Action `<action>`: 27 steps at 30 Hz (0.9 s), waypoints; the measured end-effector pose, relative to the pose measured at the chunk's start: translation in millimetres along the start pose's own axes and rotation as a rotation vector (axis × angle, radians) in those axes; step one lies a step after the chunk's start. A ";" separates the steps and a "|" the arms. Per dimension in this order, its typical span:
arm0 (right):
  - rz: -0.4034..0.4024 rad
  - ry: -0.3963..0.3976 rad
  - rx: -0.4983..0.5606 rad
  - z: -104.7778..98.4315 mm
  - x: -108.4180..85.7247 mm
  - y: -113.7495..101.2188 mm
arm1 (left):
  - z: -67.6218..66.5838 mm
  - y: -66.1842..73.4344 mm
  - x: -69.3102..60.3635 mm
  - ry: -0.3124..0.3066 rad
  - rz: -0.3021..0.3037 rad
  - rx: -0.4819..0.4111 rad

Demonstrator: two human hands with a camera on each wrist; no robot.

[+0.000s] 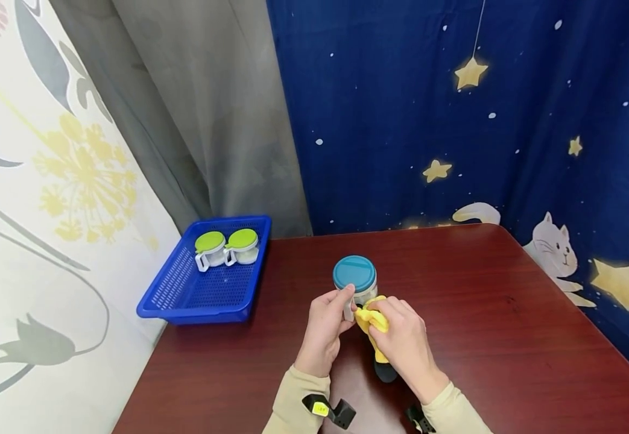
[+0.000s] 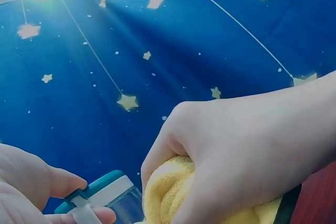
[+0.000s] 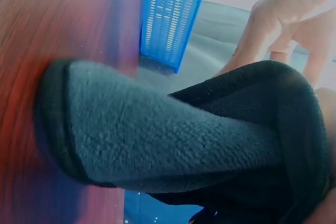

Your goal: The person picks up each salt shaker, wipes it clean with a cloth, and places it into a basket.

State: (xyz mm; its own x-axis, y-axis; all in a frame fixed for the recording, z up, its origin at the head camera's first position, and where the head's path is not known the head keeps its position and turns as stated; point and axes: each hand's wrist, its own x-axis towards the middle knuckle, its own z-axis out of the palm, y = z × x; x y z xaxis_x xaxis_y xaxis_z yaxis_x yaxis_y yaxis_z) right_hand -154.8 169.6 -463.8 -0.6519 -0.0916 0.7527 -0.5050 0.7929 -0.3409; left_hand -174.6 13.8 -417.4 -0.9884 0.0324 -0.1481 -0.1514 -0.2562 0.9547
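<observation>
A clear jar with a teal lid (image 1: 354, 272) and a white handle is held above the table. My left hand (image 1: 322, 331) grips it by the handle, thumb near the lid's edge. In the left wrist view that hand (image 2: 31, 187) pinches the handle beside the lid (image 2: 107, 181). My right hand (image 1: 403, 337) clutches a bunched yellow cloth (image 1: 375, 322) against the jar's side. The cloth's dark grey face (image 3: 173, 129) fills much of the right wrist view and hangs down towards the table. Most of the jar's body is hidden by the cloth and fingers.
A blue perforated basket (image 1: 200, 310) stands at the table's back left. Inside it are two jars with green lids (image 1: 210, 242) and white handles. The dark red table (image 1: 488, 313) meets curtains at the back and a patterned wall (image 1: 48, 271) at the left.
</observation>
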 end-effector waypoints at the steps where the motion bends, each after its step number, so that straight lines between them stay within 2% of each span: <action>1: 0.003 -0.003 0.007 0.0 -0.3 -0.2 | -0.8 0.4 -0.4 -0.001 -0.005 -0.003; 10: 0.042 -0.016 0.075 0.0 -3.4 -2.6 | -11.9 -2.4 -1.8 0.017 -0.019 0.008; 17: 0.060 0.049 0.134 -10.2 5.7 -4.9 | -15.3 -5.1 -0.1 0.029 -0.001 0.007; 22: 0.084 0.127 0.170 -19.7 17.4 -5.2 | -16.9 -8.3 -0.4 0.007 -0.011 0.066; 27: 0.117 0.100 0.171 -23.9 22.8 -7.6 | -18.4 -11.7 -1.3 -0.019 -0.019 0.088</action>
State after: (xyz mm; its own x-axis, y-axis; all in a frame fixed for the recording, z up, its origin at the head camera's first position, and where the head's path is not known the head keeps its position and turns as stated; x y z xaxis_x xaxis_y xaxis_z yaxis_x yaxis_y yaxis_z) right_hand -152.4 175.9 -430.6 -0.6566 0.0625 0.7517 -0.5234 0.6798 -0.5137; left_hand -171.4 -1.0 -433.2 -0.9852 0.0546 -0.1623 -0.1693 -0.1695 0.9709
